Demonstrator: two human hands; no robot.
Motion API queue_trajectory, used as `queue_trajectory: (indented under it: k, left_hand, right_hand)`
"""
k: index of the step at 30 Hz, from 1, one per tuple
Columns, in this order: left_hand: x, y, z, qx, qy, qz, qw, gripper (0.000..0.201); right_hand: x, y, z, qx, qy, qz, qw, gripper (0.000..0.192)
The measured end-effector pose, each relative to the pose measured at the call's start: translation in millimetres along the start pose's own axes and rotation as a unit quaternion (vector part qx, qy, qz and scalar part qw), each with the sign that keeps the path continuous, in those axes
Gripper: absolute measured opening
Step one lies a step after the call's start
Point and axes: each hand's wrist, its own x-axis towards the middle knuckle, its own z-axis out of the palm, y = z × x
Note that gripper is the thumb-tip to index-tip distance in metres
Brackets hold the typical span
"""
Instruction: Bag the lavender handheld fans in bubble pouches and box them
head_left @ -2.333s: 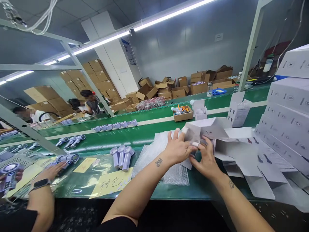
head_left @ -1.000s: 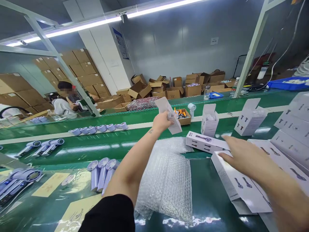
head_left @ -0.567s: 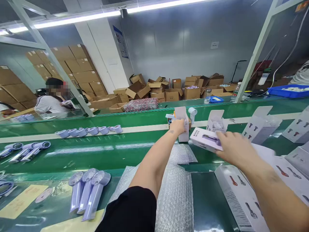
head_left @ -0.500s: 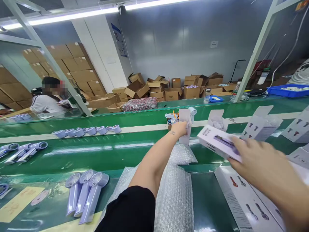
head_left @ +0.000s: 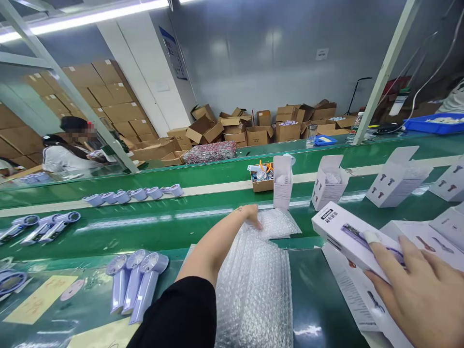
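In the head view, the left hand (head_left: 251, 217) is reaching out low, fingers loosely curled and resting on the far edge of the bubble wrap (head_left: 253, 270) lying on the green belt (head_left: 181, 227). The right hand (head_left: 420, 290) is gripping a white fan box (head_left: 348, 239), fingers spread flat along its top, above flat cartons (head_left: 358, 299).

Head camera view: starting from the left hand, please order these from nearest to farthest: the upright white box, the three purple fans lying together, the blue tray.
1. Upright white box, just beyond the left hand, on the belt.
2. Three purple fans, nearer the camera, at the left.
3. Blue tray, far right, behind the belt.
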Motion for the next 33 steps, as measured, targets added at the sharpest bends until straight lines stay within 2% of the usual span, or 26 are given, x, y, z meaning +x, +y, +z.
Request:
queue_trajectory:
  k: [2,4,6,8,11,13,15,17,19,20,22,23,25,26,28,30,33]
  left_hand:
    - [1.3,4.8,3.7,-0.003,-0.002,0.006,1.000,0.077]
    - [-5.2,11.1,1.3,-0.004,0.017,0.017,1.000,0.061]
    - [-19.4,16.5,-9.6,0.002,0.076,0.042,0.996,0.046]
    - [-40.4,20.5,-28.2,0.008,0.145,0.068,0.987,0.036]
    - [-81.7,28.2,-57.5,0.001,0.222,0.071,0.972,0.031]
    - [-110.8,38.1,-63.4,-0.065,0.268,0.077,0.958,0.033]
    - [-136.8,52.6,-49.3,-0.181,0.261,0.090,0.944,0.036]
    - [-157.8,68.5,-15.7,-0.284,0.211,0.076,0.932,0.041]
    - [-174.9,79.5,27.5,-0.323,0.174,0.029,0.930,0.049]
    - [-182.6,80.9,47.9,-0.320,0.162,0.006,0.934,0.055]
    - [-196.1,71.7,78.2,-0.292,0.152,0.001,0.944,0.069]
    - [-201.6,60.7,86.2,-0.273,0.165,0.010,0.948,0.070]
    - [-209.1,28.1,89.1,-0.234,0.231,0.006,0.944,0.063]
    - [-210.5,8.8,86.2,-0.217,0.262,-0.016,0.940,0.059]
    - [-209.0,-27.9,79.1,-0.202,0.276,-0.084,0.936,0.060]
    - [-203.1,-52.6,78.0,-0.213,0.231,-0.115,0.942,0.064]
    - [-194.5,-58.5,93.8,-0.237,0.181,-0.084,0.951,0.059]
  right_hand:
    - [-0.9,-9.6,-4.9,-0.109,-0.034,-0.031,0.993,0.043]
    - [-2.9,-9.2,-2.7,-0.151,-0.059,-0.055,0.985,0.043]
    - [-4.7,-2.7,1.3,-0.157,-0.062,-0.049,0.984,0.042]
    - [-5.5,3.5,0.7,-0.164,-0.048,-0.018,0.985,0.041]
    - [-5.6,1.5,-15.1,-0.115,-0.021,0.006,0.993,0.045]
    - [-6.2,-10.5,-32.1,-0.002,0.002,0.013,1.000,0.051]
    - [-7.3,-29.2,-45.6,0.162,-0.003,0.044,0.986,0.052]
    - [-8.6,-51.2,-46.3,0.323,-0.057,0.087,0.941,0.052]
    - [-10.9,-74.7,-29.1,0.420,-0.134,0.103,0.892,0.060]
    - [-12.9,-86.8,-14.5,0.439,-0.170,0.103,0.876,0.068]
    - [-19.8,-112.0,20.5,0.431,-0.235,0.091,0.866,0.081]
    - [-24.7,-124.7,37.7,0.420,-0.270,0.076,0.863,0.085]
    - [-35.9,-149.0,64.0,0.382,-0.315,0.040,0.868,0.090]
    - [-41.3,-159.8,71.9,0.363,-0.320,0.030,0.875,0.091]
    - [-50.0,-177.8,78.5,0.339,-0.306,0.027,0.889,0.094]
    - [-54.3,-190.2,78.7,0.340,-0.287,0.032,0.895,0.096]
    - [-53.5,-200.2,82.1,0.369,-0.266,0.025,0.890,0.098]
